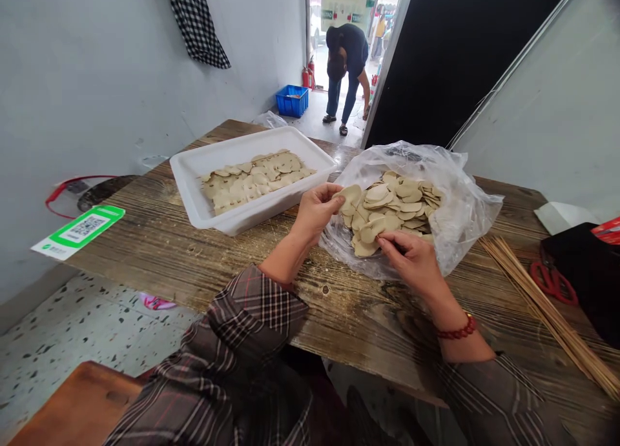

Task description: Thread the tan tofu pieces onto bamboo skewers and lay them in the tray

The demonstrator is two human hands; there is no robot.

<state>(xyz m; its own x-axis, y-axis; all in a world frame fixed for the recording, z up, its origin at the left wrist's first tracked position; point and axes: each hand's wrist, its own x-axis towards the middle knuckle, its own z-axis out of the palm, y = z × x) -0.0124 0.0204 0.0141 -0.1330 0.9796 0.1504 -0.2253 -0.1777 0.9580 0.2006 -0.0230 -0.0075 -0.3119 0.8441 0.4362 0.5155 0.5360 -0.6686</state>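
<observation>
Thin, flat, beige food slices [404,194], oval and round, lie heaped in an open clear plastic bag [460,201] on the table. My left hand [314,210] is at the bag's left side, its thumb and fingers pinching one beige slice [351,198]. At the front of the heap, my right hand [414,259] has its thumb and forefinger closed on the edge of another slice [372,229]. To the left of the bag stands a white plastic tray [194,197], holding rows of similar slices [261,178] with thin stick ends showing at their edges.
Thin bamboo skewers [547,310] lie on the wooden table [232,265] at the right, beside red-handled scissors [555,283] and a black bag. A green-bordered QR card [80,232] sits at the left edge. Beyond the table, a person [349,65] bends near a blue crate [292,101].
</observation>
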